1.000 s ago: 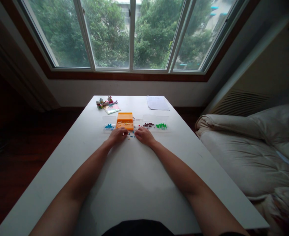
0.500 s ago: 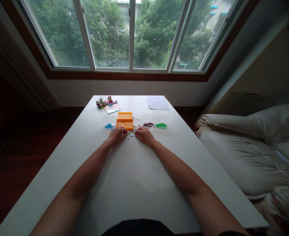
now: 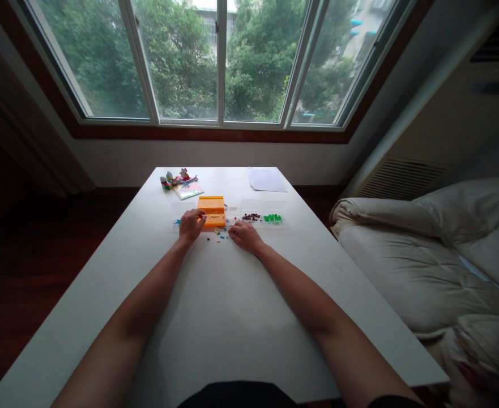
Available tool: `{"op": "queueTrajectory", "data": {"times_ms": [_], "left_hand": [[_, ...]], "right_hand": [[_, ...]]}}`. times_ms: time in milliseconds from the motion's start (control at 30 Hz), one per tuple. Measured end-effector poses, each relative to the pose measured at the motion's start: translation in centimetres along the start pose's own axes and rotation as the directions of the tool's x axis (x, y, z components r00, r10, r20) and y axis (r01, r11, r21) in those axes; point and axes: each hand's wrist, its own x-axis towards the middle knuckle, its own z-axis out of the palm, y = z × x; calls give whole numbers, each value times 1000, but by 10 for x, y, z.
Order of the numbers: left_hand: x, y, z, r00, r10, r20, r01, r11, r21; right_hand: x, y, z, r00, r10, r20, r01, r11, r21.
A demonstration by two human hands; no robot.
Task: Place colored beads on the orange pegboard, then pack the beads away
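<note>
My left hand (image 3: 191,225) is over the left side of an open orange box (image 3: 210,202), its fingers apart above small yellowish pieces (image 3: 215,215) inside. Nothing shows between its fingertips. Just right of the box's front edge, my right hand (image 3: 244,234) rests low on the table with fingers curled together; whatever they may hold is too small to make out. Several small blue and yellow pieces (image 3: 222,237) lie loose between the hands. Beside the left hand, blue pieces (image 3: 178,222) in a clear box are mostly hidden.
Clear lidded boxes with brown pieces (image 3: 251,217) and green pieces (image 3: 272,218) stand right of the orange box. Toy figures (image 3: 173,179) and a picture card (image 3: 188,190) are at the table's back left, white papers (image 3: 267,179) at back right. A couch (image 3: 385,255) borders the right side.
My left hand has moved from the loose pieces up and left to the orange box, now covering most of the blue pieces. My right hand stays near the same spot. The view has shifted slightly.
</note>
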Motion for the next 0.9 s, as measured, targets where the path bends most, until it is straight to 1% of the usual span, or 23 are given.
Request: {"op": "queueTrajectory", "data": {"times_ms": [67, 100, 200, 300, 367, 433, 533, 600, 667, 767, 900], "left_hand": [[-1, -2, 2, 1000, -10, -18, 10, 1000, -2], [-2, -1, 3, 1000, 4, -16, -4, 1000, -7], [-7, 6, 7, 992, 114, 55, -113, 993, -21], [-11, 17, 12, 956, 241, 167, -239, 970, -31], [-14, 25, 15, 932, 295, 212, -294, 955, -40], [-17, 34, 17, 911, 334, 241, -332, 942, -49], [-22, 48, 18, 874, 387, 294, -386, 920, -63], [-25, 55, 18, 853, 406, 327, -410, 910, -59], [-27, 59, 17, 846, 406, 347, -418, 907, -41], [-28, 60, 16, 849, 394, 352, -420, 908, -5], [-27, 56, 18, 853, 393, 345, -426, 905, 23]], "right_hand": [[0, 0, -1, 1000, 10, 2, -10, 1000, 9], [0, 0, -1, 1000, 14, -3, -14, 1000, 16], [-1, -1, -2, 999, 26, -40, -24, 999, 48], [-1, 0, -3, 995, 60, -85, -52, 994, 96], [-2, 1, -3, 987, 104, -126, -88, 988, 123], [-2, 3, -3, 971, 159, -180, -134, 981, 143], [-2, 6, -3, 933, 243, -266, -204, 965, 166], [-2, 8, -3, 911, 282, -302, -237, 955, 179], [-2, 9, -4, 899, 309, -310, -260, 947, 189], [-2, 9, -4, 896, 327, -301, -275, 940, 202], [-1, 8, -3, 903, 321, -286, -267, 940, 212]]}}
